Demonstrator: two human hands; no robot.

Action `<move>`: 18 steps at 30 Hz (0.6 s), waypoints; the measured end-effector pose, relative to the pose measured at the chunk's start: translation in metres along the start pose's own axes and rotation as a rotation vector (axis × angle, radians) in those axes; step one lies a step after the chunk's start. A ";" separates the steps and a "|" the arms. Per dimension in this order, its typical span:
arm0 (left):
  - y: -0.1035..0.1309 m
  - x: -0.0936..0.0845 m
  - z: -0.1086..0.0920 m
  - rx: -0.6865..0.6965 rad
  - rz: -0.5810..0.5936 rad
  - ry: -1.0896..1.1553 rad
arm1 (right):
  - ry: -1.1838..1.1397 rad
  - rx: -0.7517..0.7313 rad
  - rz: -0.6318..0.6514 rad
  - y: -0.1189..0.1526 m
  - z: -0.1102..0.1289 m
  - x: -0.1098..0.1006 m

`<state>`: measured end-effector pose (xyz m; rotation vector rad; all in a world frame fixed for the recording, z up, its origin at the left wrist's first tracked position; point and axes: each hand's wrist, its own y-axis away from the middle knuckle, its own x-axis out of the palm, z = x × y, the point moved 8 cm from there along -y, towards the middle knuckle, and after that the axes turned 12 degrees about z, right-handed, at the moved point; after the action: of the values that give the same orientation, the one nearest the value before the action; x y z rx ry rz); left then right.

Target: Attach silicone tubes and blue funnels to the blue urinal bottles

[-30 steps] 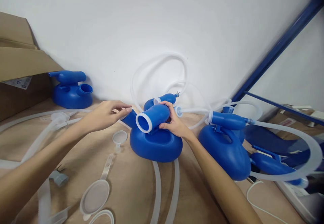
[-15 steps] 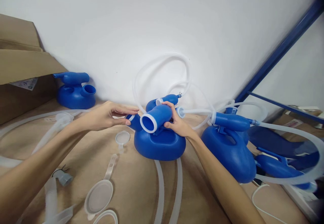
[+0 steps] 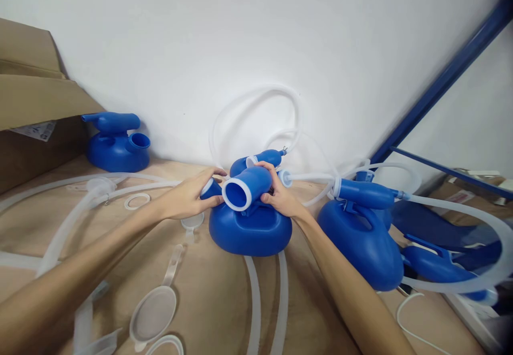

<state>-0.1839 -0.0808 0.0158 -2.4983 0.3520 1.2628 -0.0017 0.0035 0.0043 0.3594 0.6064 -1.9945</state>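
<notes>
At frame centre, the left hand [image 3: 191, 197] pinches the squat blue plastic bottle's [image 3: 250, 229] side spout; the right hand [image 3: 280, 194] grips its white-rimmed neck.

The brown cardboard-covered surface [image 3: 208, 301] carries blue plastic containers [image 3: 250, 229]; clear tubing [image 3: 256, 312], translucent lids [image 3: 154, 312] and a white ring [image 3: 136, 201] lie around them.
</notes>
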 end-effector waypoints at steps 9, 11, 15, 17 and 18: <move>-0.003 0.006 -0.002 0.200 0.045 0.125 | -0.039 0.030 0.032 -0.001 0.003 0.006; -0.004 0.005 -0.002 0.273 0.035 0.105 | -0.043 0.025 0.031 -0.001 0.003 0.006; -0.006 0.007 0.003 0.282 0.019 0.119 | -0.017 0.015 0.013 -0.001 0.001 0.003; -0.007 0.008 0.002 0.221 0.050 0.113 | -0.004 0.000 0.003 0.000 0.000 0.001; -0.007 0.007 0.000 0.176 0.083 0.104 | 0.002 -0.006 0.000 0.000 0.000 0.001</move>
<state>-0.1778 -0.0749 0.0111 -2.4259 0.5719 1.0832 -0.0019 0.0028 0.0040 0.3586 0.6133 -1.9922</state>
